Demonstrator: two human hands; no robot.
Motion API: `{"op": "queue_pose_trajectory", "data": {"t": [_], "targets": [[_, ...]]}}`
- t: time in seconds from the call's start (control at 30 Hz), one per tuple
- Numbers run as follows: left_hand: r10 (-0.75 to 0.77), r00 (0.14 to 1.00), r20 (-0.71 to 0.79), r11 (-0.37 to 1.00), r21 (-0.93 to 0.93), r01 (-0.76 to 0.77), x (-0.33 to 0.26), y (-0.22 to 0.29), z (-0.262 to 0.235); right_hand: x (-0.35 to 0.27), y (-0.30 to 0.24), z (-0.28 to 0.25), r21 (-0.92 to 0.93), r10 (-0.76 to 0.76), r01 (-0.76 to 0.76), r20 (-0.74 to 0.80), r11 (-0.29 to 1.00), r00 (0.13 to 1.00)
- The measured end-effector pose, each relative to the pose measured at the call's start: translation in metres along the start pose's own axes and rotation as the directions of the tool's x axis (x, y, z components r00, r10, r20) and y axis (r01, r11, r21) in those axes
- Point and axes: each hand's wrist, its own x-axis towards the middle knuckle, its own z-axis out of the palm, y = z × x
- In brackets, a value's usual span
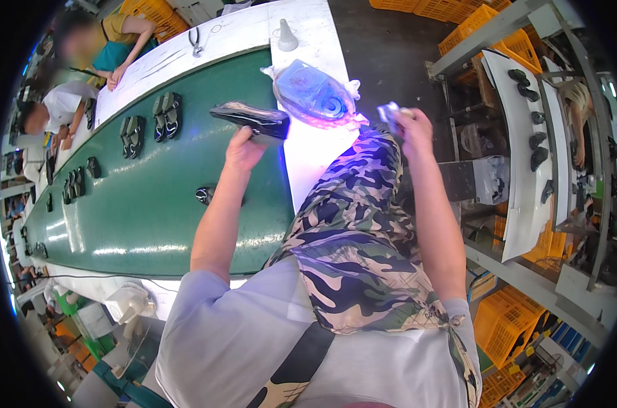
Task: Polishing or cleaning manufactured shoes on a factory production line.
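My left hand [244, 146] grips a glossy black shoe [264, 123] by its underside, above the green belt [206, 160]. The shoe lies sideways in the air, one end close to a clear plastic bag with a blue container [307, 88]. Out past the table's right edge, my right hand [417, 129] pinches a small whitish piece [389, 114], possibly cloth or paper. A single dark shoe [204, 195] rests on the belt beside my left forearm, partly hidden by it. Camouflage-patterned cloth [356, 224] covers my lap.
Pairs of dark sandals [166, 117] stand along the belt. On the white table edge are pliers [196, 42] and a grey cone-shaped bottle [287, 35]. Two people sit at the far left side. At right stand a rack with shoes on a white board [516, 170] and orange crates [509, 319].
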Motion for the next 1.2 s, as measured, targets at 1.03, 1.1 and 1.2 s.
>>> {"op": "queue_pose_trajectory", "data": {"t": [1.03,1.1,1.2], "targets": [[0.002,0.453,0.892,-0.217,0.442,-0.870,0.007,-0.022,0.241,-0.111,-0.129,0.019,0.172,-0.269,0.217,0.389,0.961,0.881],[-0.057,0.550,0.833,-0.237,0.524,-0.818,0.008,-0.025,0.241,-0.116,-0.139,0.016,0.142,-0.294,0.258,0.404,0.956,0.866],[-0.154,0.680,0.716,-0.268,0.632,-0.727,0.006,-0.026,0.244,-0.121,-0.155,0.012,0.029,-0.345,0.368,0.423,0.929,0.838]]}}
